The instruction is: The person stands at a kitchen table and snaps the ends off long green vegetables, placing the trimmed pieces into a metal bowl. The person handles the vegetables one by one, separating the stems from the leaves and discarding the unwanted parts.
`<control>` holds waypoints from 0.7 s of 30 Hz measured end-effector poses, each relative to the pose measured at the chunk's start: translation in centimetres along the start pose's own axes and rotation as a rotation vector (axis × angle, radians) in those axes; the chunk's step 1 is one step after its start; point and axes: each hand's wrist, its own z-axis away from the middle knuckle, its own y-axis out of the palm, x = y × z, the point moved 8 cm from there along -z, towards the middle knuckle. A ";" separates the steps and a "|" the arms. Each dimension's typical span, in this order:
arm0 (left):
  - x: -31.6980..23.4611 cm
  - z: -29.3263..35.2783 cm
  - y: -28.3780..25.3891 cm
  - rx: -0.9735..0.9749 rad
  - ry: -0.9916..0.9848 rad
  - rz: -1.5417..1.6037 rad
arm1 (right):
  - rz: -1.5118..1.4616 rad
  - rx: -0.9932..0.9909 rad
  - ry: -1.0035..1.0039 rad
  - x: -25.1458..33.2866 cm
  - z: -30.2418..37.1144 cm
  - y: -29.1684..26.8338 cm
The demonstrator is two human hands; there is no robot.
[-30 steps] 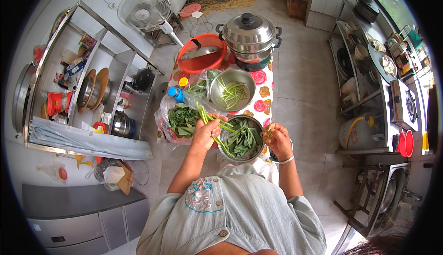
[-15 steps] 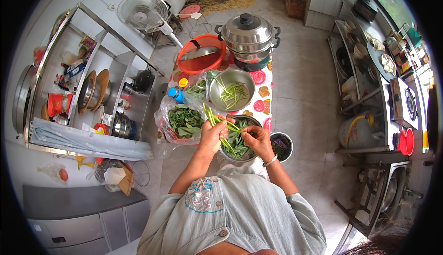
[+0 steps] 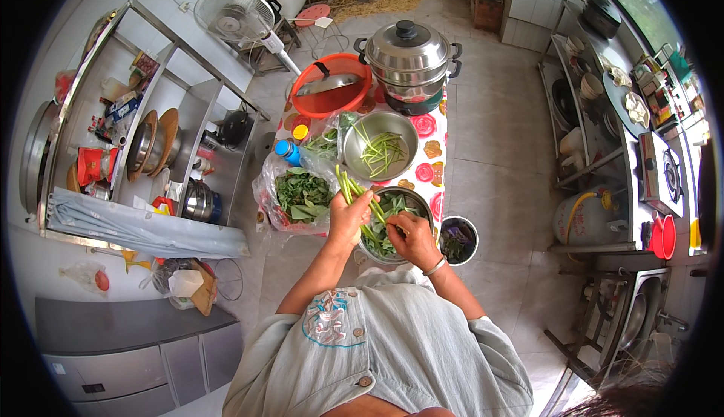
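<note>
Green stems bunched in your left hand, above a steel bowl of leaves.
It is closed around them; just right of it, your right hand is bent narrow over the bowl, and I cannot tell whether it pinches anything. Beyond both hands, a steel basin holds loose stalks; a plastic bag of leafy greens lies to their left, a round bucket to their right.
</note>
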 end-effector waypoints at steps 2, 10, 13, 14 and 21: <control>0.4 -0.2 -0.1 -0.019 -0.035 0.035 | 0.004 -0.003 0.027 -0.1 -0.1 0.0; 2.5 -0.3 -0.8 -0.077 -0.122 0.180 | -0.177 -0.063 0.298 -2.1 0.3 0.0; 2.6 -0.3 -0.8 -0.100 -0.108 0.204 | -0.165 -0.079 0.327 -2.2 0.3 -0.1; 2.6 -0.3 -0.7 -0.091 -0.105 0.203 | -0.155 -0.090 0.322 -2.2 0.3 -0.2; 3.6 0.0 0.3 0.054 -0.333 0.134 | -0.147 -0.027 0.150 -1.1 -0.4 -0.2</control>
